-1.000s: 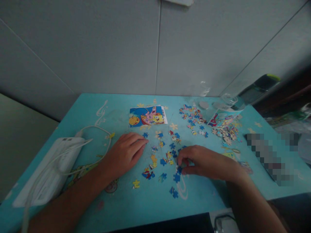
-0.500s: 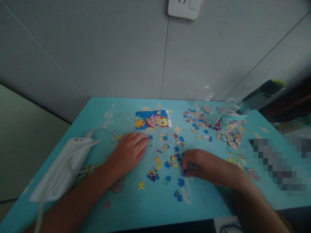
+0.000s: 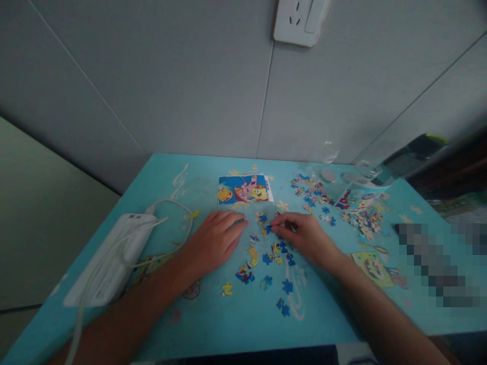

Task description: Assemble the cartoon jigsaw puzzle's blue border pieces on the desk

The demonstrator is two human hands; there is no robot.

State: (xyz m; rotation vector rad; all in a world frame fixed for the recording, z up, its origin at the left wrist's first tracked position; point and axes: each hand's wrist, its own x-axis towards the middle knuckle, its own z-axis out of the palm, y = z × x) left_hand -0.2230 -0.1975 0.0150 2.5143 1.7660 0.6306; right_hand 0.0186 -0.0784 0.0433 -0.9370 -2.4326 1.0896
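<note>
Small jigsaw pieces [image 3: 266,253], mostly blue and yellow, lie scattered on the turquoise table [image 3: 236,314]. My left hand [image 3: 215,241] rests flat on the table beside them, fingers stretched toward the far side. My right hand [image 3: 302,235] has its fingers pinched on a blue puzzle piece [image 3: 268,229] just right of the left fingertips. A cartoon reference picture [image 3: 245,188] lies beyond both hands. More pieces [image 3: 312,195] sit in heaps at the back right.
A white power strip [image 3: 114,256] with white cables lies at the left. A clear tube with a cartoon label [image 3: 357,195] and a dark bottle [image 3: 414,149] lie at the back right. A wall socket [image 3: 300,20] hangs above. A blurred patch [image 3: 437,258] covers the right.
My right hand has moved away from me and left, from the near pieces up to the pieces by the left fingertips. The view has tilted up, showing the wall socket. The left hand stayed put.
</note>
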